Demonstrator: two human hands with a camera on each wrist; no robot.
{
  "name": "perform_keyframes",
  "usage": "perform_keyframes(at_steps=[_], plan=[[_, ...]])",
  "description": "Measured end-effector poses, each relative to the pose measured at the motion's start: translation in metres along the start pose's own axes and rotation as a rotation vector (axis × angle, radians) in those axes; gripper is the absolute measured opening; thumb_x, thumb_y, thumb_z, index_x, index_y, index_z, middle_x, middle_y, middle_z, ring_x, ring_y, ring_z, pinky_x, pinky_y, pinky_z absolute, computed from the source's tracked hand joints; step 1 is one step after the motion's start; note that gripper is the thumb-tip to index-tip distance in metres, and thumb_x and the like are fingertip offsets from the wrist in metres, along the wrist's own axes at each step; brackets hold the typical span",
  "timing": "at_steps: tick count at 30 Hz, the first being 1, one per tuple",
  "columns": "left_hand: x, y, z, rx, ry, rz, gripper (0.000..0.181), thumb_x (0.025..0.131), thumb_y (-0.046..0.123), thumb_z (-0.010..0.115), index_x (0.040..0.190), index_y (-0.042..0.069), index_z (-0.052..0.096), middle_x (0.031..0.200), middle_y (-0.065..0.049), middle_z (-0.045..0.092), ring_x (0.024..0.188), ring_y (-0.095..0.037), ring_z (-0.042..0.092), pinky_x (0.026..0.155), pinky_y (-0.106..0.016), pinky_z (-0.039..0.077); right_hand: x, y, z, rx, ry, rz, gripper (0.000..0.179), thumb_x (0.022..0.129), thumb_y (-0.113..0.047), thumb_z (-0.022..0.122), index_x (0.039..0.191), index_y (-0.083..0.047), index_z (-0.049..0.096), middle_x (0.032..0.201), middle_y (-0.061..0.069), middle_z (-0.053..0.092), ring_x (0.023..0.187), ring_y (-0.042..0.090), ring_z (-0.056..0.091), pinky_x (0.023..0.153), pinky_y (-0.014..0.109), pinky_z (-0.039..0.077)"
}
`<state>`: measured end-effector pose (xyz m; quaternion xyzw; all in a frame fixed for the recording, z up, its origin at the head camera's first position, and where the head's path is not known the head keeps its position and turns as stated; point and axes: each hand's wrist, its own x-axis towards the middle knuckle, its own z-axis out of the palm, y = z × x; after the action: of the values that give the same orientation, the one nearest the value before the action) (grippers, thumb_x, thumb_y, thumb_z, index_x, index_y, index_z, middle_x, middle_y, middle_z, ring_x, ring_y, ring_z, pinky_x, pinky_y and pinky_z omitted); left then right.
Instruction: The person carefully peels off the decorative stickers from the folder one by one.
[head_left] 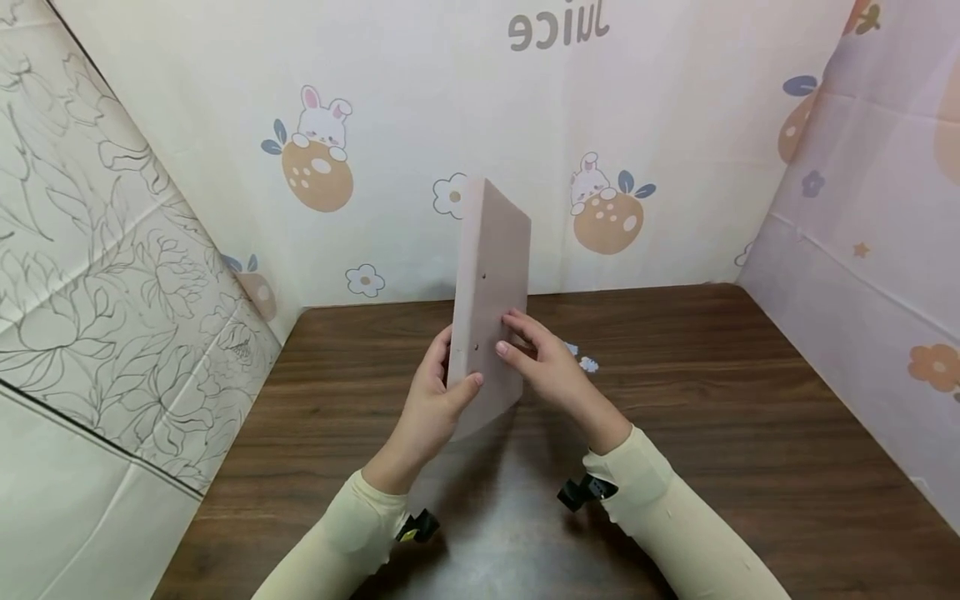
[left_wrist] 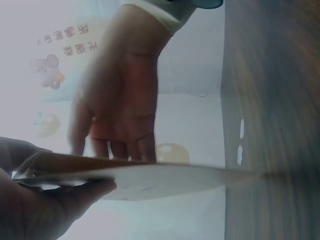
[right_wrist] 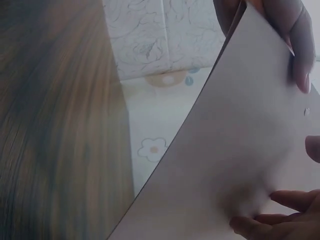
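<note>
A pale pink, flat, book-sized case (head_left: 501,275) stands nearly upright above the table, its narrow side towards me. Two small dark studs show on it. My left hand (head_left: 427,404) grips its lower left edge, thumb in front and fingers behind. Against the broad right face, my right hand (head_left: 553,371) rests its thumb and fingertips. In the left wrist view the case (left_wrist: 165,181) is seen edge-on, with a brown strip along it. The right wrist view shows its broad face (right_wrist: 240,115) close up. What is inside is hidden.
Small pale blue-and-white pieces (head_left: 588,364) lie on the dark wood table (head_left: 712,400), behind my right hand. Printed cloth walls (head_left: 420,100) enclose the table at the back and both sides. Dark cameras (head_left: 581,492) are strapped at both wrists.
</note>
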<state>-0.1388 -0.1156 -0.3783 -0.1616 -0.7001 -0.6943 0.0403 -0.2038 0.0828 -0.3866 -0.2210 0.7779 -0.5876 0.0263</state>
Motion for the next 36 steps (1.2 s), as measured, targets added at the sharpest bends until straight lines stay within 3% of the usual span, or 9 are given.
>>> perform_keyframes(at_steps=[9, 17, 25, 36], plan=[[-0.007, 0.002, 0.011, 0.107, -0.026, 0.096, 0.073, 0.097, -0.007, 0.06, 0.157, 0.027, 0.037, 0.148, -0.005, 0.05, 0.129, -0.029, 0.053, 0.1, -0.042, 0.052, -0.004, -0.012, -0.001, 0.125, -0.003, -0.07, 0.059, 0.104, -0.029, 0.063, 0.156, -0.012, 0.042, 0.164, 0.001, 0.036, 0.146, 0.026, 0.043, 0.113, 0.048, 0.042], [-0.014, 0.002, 0.016, 0.198, -0.056, 0.183, 0.078, 0.095, -0.01, 0.057, 0.157, 0.034, 0.038, 0.158, 0.008, 0.044, 0.134, -0.019, 0.05, 0.1, -0.031, 0.049, -0.012, -0.019, -0.002, 0.263, -0.021, -0.104, 0.056, 0.104, -0.027, 0.062, 0.153, -0.007, 0.045, 0.147, 0.014, 0.055, 0.132, 0.026, 0.055, 0.104, 0.027, 0.049], [-0.015, 0.0, 0.021, 0.255, -0.051, 0.24, 0.079, 0.093, -0.014, 0.058, 0.158, 0.027, 0.039, 0.164, 0.012, 0.035, 0.153, -0.013, 0.029, 0.121, -0.034, 0.03, -0.015, -0.021, 0.001, 0.302, 0.025, -0.169, 0.078, 0.092, -0.052, 0.072, 0.149, -0.003, 0.049, 0.142, 0.018, 0.057, 0.124, 0.027, 0.057, 0.1, 0.025, 0.051], [-0.014, -0.005, 0.021, 0.388, -0.048, 0.331, 0.076, 0.091, -0.015, 0.058, 0.158, 0.016, 0.039, 0.167, 0.004, 0.031, 0.155, -0.016, 0.025, 0.124, -0.028, 0.022, -0.019, -0.027, 0.003, 0.362, 0.038, -0.159, 0.072, 0.094, -0.042, 0.074, 0.148, -0.002, 0.049, 0.142, 0.019, 0.057, 0.118, 0.021, 0.061, 0.097, 0.027, 0.054]])
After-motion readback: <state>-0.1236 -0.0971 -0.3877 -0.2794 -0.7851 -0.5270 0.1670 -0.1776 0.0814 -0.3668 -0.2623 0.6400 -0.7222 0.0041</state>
